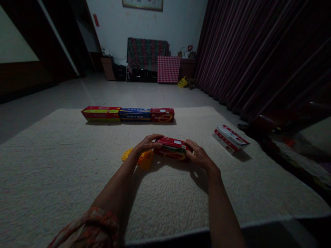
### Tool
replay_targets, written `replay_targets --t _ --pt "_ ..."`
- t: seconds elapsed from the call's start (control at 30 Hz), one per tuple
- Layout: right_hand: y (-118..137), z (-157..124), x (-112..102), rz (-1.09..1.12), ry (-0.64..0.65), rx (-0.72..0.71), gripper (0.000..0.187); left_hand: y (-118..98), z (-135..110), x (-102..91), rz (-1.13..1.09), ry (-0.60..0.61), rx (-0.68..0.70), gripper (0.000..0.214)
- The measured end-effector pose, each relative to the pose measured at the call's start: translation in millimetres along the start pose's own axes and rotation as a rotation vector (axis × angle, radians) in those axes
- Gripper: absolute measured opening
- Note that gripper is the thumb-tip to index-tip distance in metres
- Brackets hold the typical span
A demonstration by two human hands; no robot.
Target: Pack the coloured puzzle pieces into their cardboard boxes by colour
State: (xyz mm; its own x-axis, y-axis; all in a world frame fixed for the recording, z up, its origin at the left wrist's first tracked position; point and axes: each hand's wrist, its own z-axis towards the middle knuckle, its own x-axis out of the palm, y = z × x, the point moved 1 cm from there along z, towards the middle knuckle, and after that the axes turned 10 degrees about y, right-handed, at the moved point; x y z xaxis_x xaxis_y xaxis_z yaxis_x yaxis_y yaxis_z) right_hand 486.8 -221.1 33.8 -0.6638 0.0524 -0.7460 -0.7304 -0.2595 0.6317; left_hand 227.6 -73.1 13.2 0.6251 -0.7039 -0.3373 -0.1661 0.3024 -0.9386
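A red carton (172, 155) rests on the pale quilted cover, its top flap slightly raised along the near edge so that a dark gap shows. My left hand (149, 143) grips its left end, thumb toward the near side and fingers over the top. At the right end, my right hand (198, 154) holds the carton with fingers on top and thumb at the front. What lies inside the carton cannot be made out. Beside my left wrist lie an orange packet (145, 159) and a yellow crumpled piece (126, 154), partly hidden by the forearm.
Beyond the hands, a red-and-green box (102, 114), a blue box (135, 114) and another red box (162, 115) stand end to end. A white-and-red box (230, 138) sits to the right on the quilted cover (165, 199). Purple curtains (232, 44) hang at the right.
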Motion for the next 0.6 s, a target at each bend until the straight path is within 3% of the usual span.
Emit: replay_targets --t 0.3,0.47,0.6 --pt "-10 -3 3 0.1 -0.1 0.051 0.038 0 4 6.0 -0.091 -0.083 -0.021 0.074" --pt "-10 1 6 0.2 -0.271 0.196 0.051 0 9 12.7 -0.001 -0.189 -0.01 0.067" --pt "-11 7 13 0.27 -0.4 0.356 0.057 -3 7 15.6 -0.067 -0.149 0.021 0.072"
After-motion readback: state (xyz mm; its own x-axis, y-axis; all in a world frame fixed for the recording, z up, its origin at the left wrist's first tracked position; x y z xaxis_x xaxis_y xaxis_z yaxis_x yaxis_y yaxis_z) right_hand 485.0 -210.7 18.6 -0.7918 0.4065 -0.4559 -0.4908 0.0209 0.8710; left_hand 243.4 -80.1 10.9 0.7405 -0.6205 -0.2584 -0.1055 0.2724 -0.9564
